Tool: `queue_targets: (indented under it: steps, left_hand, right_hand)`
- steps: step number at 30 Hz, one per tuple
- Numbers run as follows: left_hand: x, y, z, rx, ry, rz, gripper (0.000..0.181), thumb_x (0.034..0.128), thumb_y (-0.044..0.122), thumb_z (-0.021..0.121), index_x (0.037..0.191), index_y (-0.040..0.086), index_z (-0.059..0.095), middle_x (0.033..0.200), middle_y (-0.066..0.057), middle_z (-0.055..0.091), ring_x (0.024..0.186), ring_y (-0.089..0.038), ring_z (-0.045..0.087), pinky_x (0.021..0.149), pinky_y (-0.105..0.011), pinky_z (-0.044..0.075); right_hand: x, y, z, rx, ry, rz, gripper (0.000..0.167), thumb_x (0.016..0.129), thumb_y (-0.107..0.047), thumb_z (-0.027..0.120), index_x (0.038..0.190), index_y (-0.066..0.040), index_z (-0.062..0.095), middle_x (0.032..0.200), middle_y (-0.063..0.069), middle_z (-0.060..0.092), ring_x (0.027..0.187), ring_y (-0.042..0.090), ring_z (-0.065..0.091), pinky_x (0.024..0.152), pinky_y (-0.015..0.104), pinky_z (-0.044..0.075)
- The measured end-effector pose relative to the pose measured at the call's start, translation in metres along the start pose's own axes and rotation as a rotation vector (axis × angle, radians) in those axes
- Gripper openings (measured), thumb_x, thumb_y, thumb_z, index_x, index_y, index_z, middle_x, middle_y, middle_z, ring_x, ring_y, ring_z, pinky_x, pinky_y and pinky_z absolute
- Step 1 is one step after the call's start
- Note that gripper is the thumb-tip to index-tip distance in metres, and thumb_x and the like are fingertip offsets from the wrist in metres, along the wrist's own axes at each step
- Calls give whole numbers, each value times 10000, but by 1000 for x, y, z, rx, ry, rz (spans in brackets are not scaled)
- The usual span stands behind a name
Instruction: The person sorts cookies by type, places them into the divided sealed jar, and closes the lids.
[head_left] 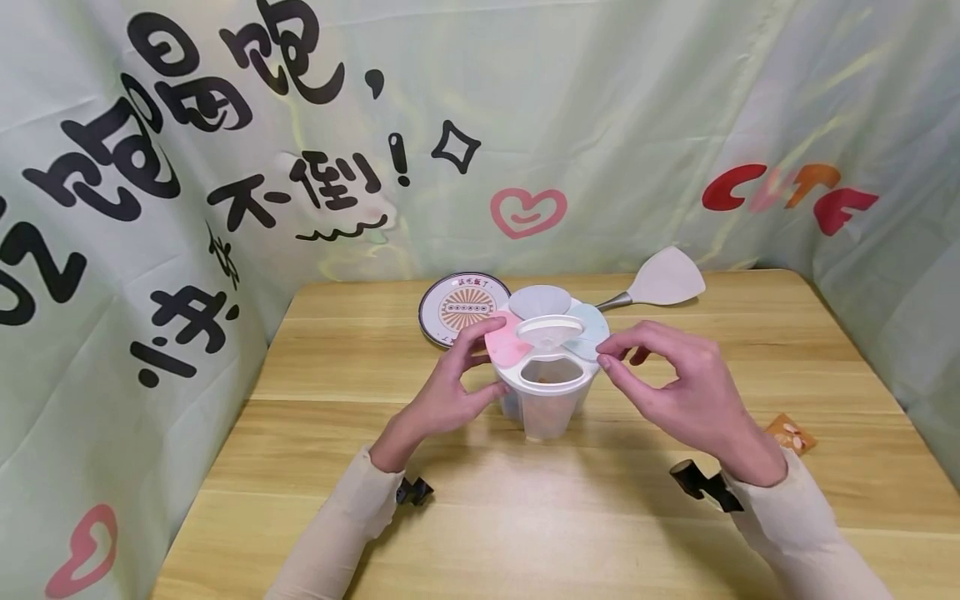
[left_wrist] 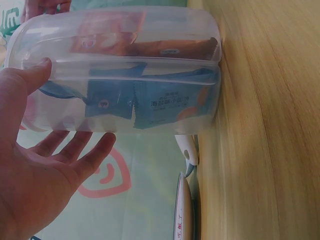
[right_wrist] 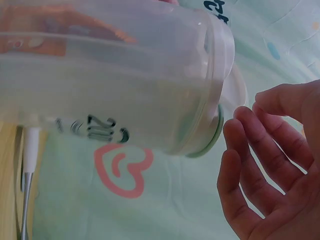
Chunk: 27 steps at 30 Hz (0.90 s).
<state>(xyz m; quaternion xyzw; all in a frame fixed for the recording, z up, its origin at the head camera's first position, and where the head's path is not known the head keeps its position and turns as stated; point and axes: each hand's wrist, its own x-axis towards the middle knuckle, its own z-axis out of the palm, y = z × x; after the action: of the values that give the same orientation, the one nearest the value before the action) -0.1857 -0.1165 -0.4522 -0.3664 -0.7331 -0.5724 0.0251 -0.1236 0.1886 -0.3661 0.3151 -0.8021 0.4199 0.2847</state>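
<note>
A translucent round storage container (head_left: 547, 417) with several compartments stands upright on the wooden table. My left hand (head_left: 448, 385) holds its left side, the thumb in front and the fingers round the back near the top. The pink lid (head_left: 504, 340) and blue lid (head_left: 592, 332) are down, while a white flap lid (head_left: 551, 330) stands raised over the front opening. My right hand (head_left: 678, 375) is beside the blue lid with bent fingers, slightly apart from the rim in the right wrist view. Blue packets (left_wrist: 172, 102) and orange packets (left_wrist: 170, 49) show through the wall.
Behind the container lies a patterned plate (head_left: 437, 307). A white spatula (head_left: 667, 279) rests at the back right of the table (head_left: 315, 450). One orange snack packet (head_left: 793, 430) lies by the right wrist. A printed curtain (head_left: 637, 125) encloses the back and sides.
</note>
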Motion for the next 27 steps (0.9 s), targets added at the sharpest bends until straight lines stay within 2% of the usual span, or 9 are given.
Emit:
queue_targets:
  steps: [5,9,16,22,24,27]
  left_hand:
    - [0,1,0,3,-4,-1,844,895,-94,823,1603,84,399,1688,-146,443,1387,-385,614,1130,-535,603]
    - [0,1,1,0,-2,-2,841,897,-99,819,1601,81,397,1683,-151,445,1390,-389,612,1126,-560,600]
    - [0,0,1,-2,0,1,837,898,-99,818,1598,78,395,1674,-158,452,1393,-396,611,1116,-602,595]
    - [0,0,0,-2,-2,-4,838,898,-97,819,1599,83,396,1674,-154,452,1393,-393,609,1124,-594,592]
    - [0,1,0,-4,-2,-4,836,898,-98,818,1598,81,397,1674,-156,452,1395,-395,608,1124,-595,591]
    - [0,1,0,-4,-2,-3,837,898,-98,818,1599,80,397,1678,-157,450,1396,-394,608,1122,-595,593]
  right_hand:
    - [-8,6,-9,-34,-9,47,317,792,127,853,1004,-106,821,908,-8,800,844,-40,658,794,98,548]
    - [-16,11,-18,-82,-16,99,319,786,126,863,989,-117,822,910,-17,802,850,-73,652,802,80,543]
    - [-29,26,-29,-152,16,112,378,729,148,894,972,-132,821,901,-49,798,815,-102,641,784,59,536]
    - [-41,37,-42,-215,0,208,247,836,53,883,989,-129,816,908,-10,798,799,-148,632,792,30,533]
    - [-45,40,-47,-232,0,240,227,849,45,878,997,-115,814,916,-35,788,802,-160,631,795,18,528]
    - [-50,46,-54,-258,1,282,249,833,66,882,998,-106,808,927,-151,749,803,-177,619,786,2,518]
